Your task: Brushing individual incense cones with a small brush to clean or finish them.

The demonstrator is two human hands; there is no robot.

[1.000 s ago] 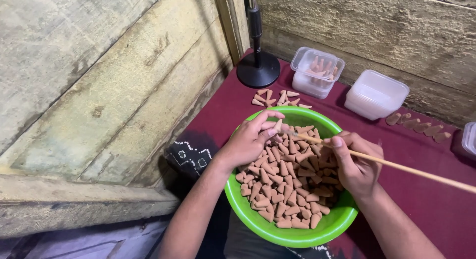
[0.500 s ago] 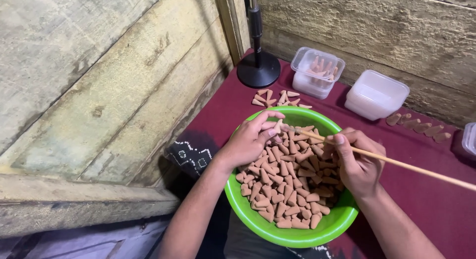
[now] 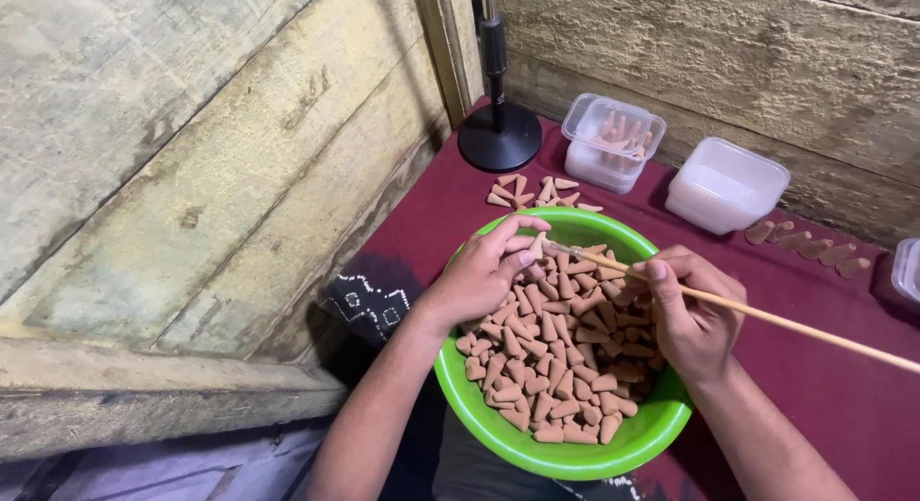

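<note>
Bowl: a green bowl [image 3: 575, 453] at the near edge of the dark red cloth [image 3: 815, 367], full of small brown clay cones [image 3: 546, 367].
Left hand: the left hand [image 3: 484, 271] is over the far left part of the bowl; thumb and first fingers pinch one cone [image 3: 539, 244], other fingers curled.
Right hand: the right hand [image 3: 685, 314] is over the right side of the bowl; fingers pressed together around a thin wooden stick [image 3: 767, 314].
Stick: its tip touches the pinched cone; the other end goes off toward the right edge.
Loose cones: a small group [image 3: 532, 191] on the cloth beyond the bowl.
Far edge: black round stand base [image 3: 500, 137], clear box with cones [image 3: 613, 141], closed white box [image 3: 726, 185], near the wooden wall.
</note>
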